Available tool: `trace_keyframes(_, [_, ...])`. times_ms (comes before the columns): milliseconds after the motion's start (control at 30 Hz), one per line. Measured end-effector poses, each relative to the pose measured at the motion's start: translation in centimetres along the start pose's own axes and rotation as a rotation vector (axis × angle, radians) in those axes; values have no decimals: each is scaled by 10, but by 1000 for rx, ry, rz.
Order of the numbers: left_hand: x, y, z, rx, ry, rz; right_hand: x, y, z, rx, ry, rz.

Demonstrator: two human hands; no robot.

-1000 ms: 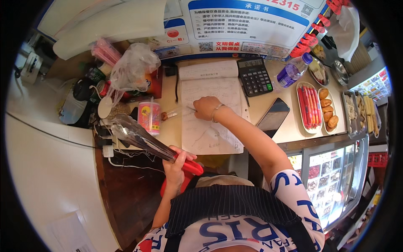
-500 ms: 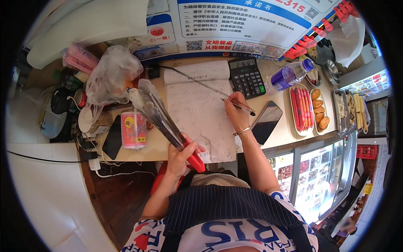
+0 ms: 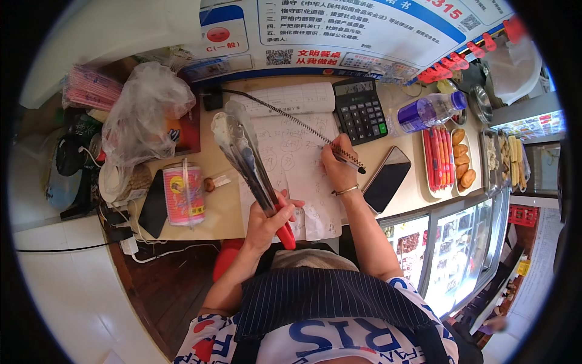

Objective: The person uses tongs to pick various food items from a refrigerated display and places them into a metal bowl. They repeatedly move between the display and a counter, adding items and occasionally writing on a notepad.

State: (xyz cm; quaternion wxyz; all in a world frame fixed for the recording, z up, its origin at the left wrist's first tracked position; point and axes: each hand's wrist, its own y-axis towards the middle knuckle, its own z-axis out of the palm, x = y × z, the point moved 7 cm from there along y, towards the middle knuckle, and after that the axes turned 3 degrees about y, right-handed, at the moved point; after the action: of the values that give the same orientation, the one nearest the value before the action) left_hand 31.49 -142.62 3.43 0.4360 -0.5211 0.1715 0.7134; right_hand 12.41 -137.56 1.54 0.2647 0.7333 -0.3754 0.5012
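Tongs and pen held over a notebook at the counter's near edge.
Left hand (image 3: 267,221), grip wrapped around the red handles of the tongs (image 3: 245,158), tips pointing away toward the far edge; right hand (image 3: 337,170), fingers pinching a pen (image 3: 348,161) on the spiral notebook (image 3: 291,145).

Person at a counter, tongs in one hand and pen in the other.

The left hand (image 3: 267,221) grips the red handles of metal tongs (image 3: 245,161), tips pointing away. The right hand (image 3: 337,168) holds a pen (image 3: 350,162) on a written-on paper sheet (image 3: 297,164). A calculator (image 3: 361,109), a dark phone (image 3: 387,179) and a tray of sausages (image 3: 438,162) lie to the right.
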Motion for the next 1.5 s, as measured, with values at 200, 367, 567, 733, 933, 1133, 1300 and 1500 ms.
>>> trace_keyframes(200, [3, 1, -3, 17, -12, -15, 10, -4, 1, 24, 195, 19])
trace_keyframes(367, [4, 1, -5, 20, -21, -25, 9, -4, 0, 42, 152, -8])
trace_keyframes(567, [1, 2, -6, 25, 59, 28, 3, -3, 1, 16, 304, 67])
trace_keyframes(733, [4, 1, -7, 22, 13, -13, 7, -2, 0, 12, 242, 40])
trace_keyframes(933, [4, 2, -8, 12, 2, 21, 6, -2, -1, 36, 293, 61])
trace_keyframes(1133, [4, 2, -7, 22, -28, -53, -4, -1, -3, 0, 375, 108])
trace_keyframes(1300, [5, 2, -8, 17, -36, -39, -1, 0, -2, 27, 327, 100])
trace_keyframes(1500, [4, 2, -7, 24, -25, -21, -6, -1, -2, 22, 513, 140])
